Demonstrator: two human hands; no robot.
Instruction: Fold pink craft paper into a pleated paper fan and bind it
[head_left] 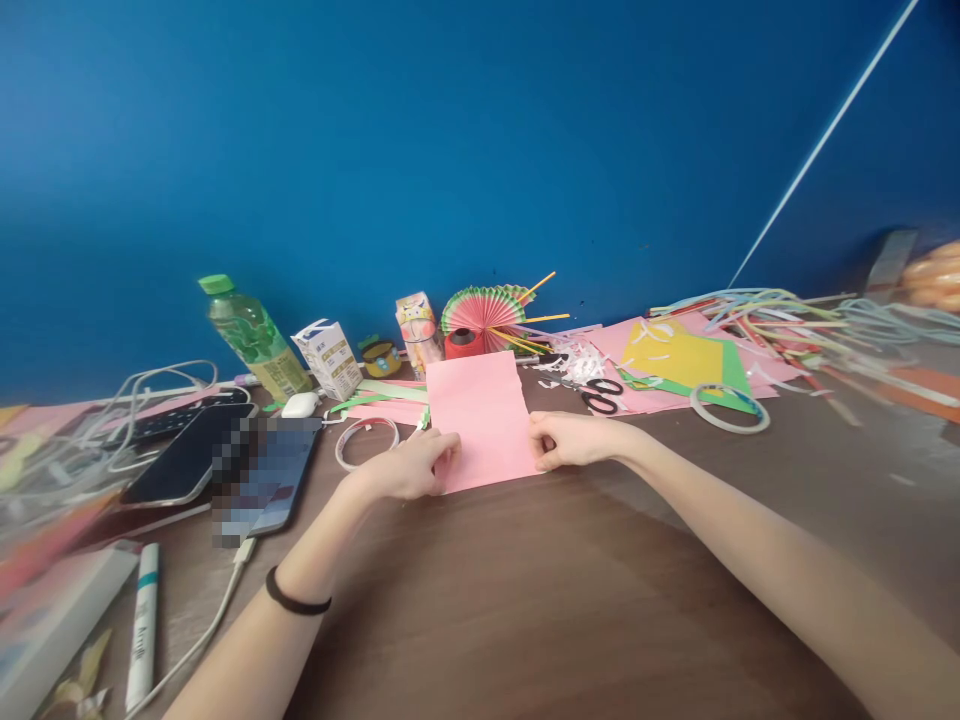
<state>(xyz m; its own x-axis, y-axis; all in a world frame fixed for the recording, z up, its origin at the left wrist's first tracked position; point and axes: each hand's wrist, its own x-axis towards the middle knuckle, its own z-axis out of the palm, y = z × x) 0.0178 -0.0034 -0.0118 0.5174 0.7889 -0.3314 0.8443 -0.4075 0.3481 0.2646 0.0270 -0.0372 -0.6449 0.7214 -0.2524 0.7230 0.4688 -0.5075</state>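
A pink sheet of paper lies on the brown table in front of me. My left hand pinches the sheet's near left corner, fingers closed on the paper. My right hand grips the near right edge the same way. Both forearms stretch forward across the table. A black band sits on my left wrist. The sheet's far edge lifts slightly toward the blue wall.
Left: phones, cables, a glue stick, a green bottle, a small carton, a tape ring. Behind: a paper fan, scissors. Right: coloured sheets, another tape ring, paper strips.
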